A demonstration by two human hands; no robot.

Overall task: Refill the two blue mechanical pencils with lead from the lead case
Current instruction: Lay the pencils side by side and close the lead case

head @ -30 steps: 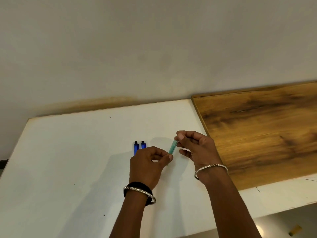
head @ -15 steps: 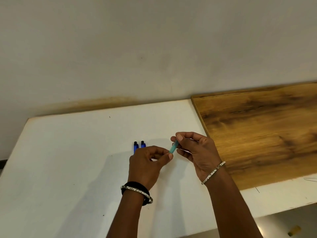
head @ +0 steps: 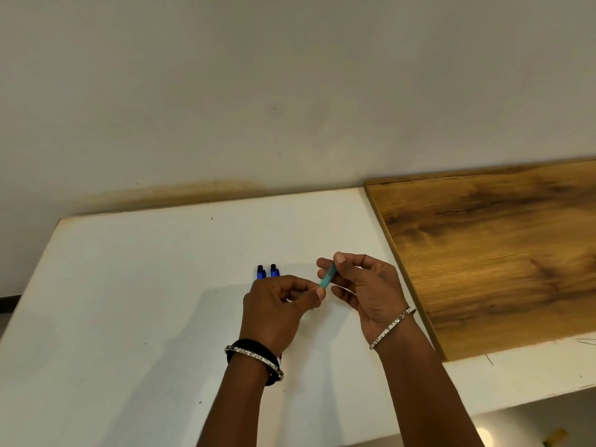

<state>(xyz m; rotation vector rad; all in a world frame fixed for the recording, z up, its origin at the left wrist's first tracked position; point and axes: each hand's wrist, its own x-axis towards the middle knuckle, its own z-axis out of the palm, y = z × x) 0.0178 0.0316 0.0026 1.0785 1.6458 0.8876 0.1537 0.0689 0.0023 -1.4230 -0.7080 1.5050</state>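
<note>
Two blue mechanical pencils [head: 267, 271] lie side by side on the white table [head: 129, 301]; only their far ends with dark caps show, the rest is hidden behind my left hand. A small teal lead case [head: 327, 277] is held above the table between both hands. My right hand [head: 364, 288] pinches its upper part between thumb and fingers. My left hand [head: 277, 306] pinches its lower end with curled fingers. Any lead itself is too small to see.
A brown wooden board [head: 496, 253] covers the table's right side, just right of my right hand. A plain wall [head: 290, 91] rises behind the table. The table's front edge runs close to my forearms at the lower right.
My right hand has turned and shifted slightly left, so the lead case sits closer to my left hand's fingertips. The pencils have not moved.
</note>
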